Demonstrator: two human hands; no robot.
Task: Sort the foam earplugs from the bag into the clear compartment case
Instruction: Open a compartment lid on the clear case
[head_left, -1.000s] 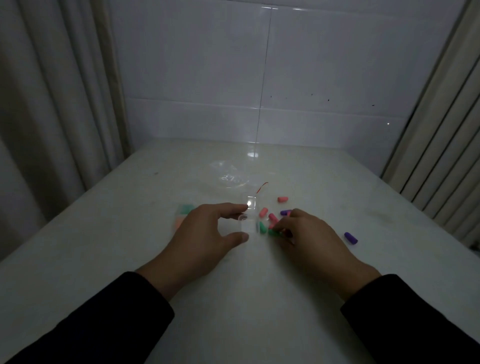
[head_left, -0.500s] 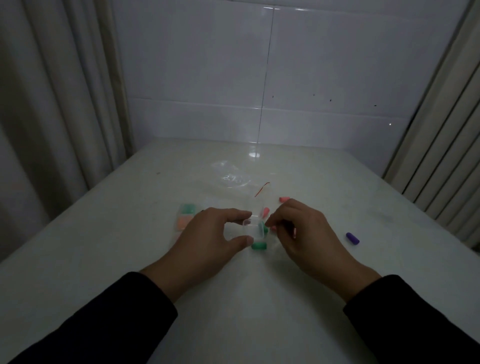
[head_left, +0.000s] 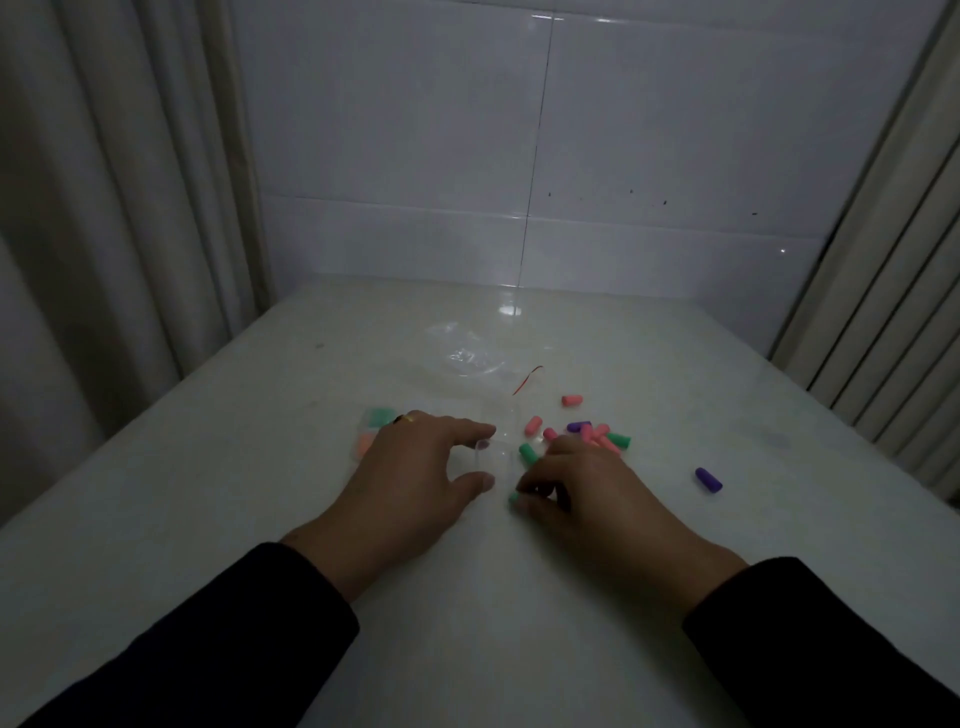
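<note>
The clear compartment case (head_left: 496, 454) lies on the white table, faint in the dim light. My left hand (head_left: 410, 478) holds its near right end between forefinger and thumb. Green and orange earplugs (head_left: 378, 418) fill its left compartments. My right hand (head_left: 582, 493) is curled over a green earplug (head_left: 515, 500) on the table and pinches it just right of the case. Another green earplug (head_left: 528, 453) lies beside the case. A heap of pink, purple and green earplugs (head_left: 597, 435) sits behind my right hand. The empty clear bag (head_left: 465, 353) lies farther back.
A single purple earplug (head_left: 708, 479) lies apart at the right, and a pink one (head_left: 571, 400) behind the heap. A red strip (head_left: 527, 379) lies by the bag. Curtains hang on both sides; a tiled wall closes the table's far edge.
My right hand has dropped back from the case's end to the green earplug lying on the table in front of it. The left hand keeps its hold on the case.
</note>
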